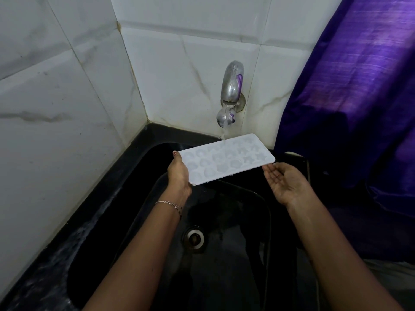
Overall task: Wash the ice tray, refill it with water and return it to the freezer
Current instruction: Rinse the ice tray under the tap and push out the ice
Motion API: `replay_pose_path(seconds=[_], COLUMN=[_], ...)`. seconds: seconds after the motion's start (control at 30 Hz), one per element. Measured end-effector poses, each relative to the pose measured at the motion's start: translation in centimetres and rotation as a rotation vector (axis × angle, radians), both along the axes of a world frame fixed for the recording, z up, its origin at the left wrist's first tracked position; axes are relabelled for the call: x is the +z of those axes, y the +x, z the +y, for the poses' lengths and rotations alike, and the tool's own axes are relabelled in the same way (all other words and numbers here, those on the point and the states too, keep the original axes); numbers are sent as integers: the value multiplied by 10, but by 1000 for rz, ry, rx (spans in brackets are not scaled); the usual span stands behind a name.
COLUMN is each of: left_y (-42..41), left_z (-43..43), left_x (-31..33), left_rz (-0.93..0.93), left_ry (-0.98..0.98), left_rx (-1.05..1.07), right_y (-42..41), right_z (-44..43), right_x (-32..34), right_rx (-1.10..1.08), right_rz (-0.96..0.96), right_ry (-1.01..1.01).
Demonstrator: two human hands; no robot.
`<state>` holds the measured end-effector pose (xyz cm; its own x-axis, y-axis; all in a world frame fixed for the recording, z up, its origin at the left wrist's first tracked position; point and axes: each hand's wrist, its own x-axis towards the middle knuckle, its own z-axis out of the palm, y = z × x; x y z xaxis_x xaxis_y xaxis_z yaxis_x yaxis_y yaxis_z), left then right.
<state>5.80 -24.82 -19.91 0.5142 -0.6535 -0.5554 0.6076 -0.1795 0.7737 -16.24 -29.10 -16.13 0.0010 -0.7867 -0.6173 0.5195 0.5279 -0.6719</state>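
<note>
1. Head view: my left hand (pixel 179 173) grasps the left end of the white ice tray (pixel 224 160), with the thumb on its top edge.
2. The tray is in the air above the black sink (pixel 247 221), a little tilted, its far edge under the water stream (pixel 226 127) from the metal tap (pixel 232 84).
3. My right hand (pixel 285 182) is released, palm up, fingers relaxed, just beside the tray's right corner; whether it touches, I cannot tell.
4. A purple cloth (pixel 359 86) hangs at the right.

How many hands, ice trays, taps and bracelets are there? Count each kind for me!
hands: 2 (left hand, right hand)
ice tray: 1
tap: 1
bracelet: 1
total: 5
</note>
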Motion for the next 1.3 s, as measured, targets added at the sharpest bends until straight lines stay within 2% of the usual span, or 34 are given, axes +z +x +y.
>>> replay_pose_path(seconds=[1.3], left_y=[-37], left_z=[-31], left_x=[12], left_rz=[10], left_ry=[21], left_rx=[-222], right_y=[-42], right_z=[6], right_x=[-1], right_rx=[-209], right_rz=[44], right_ry=[1])
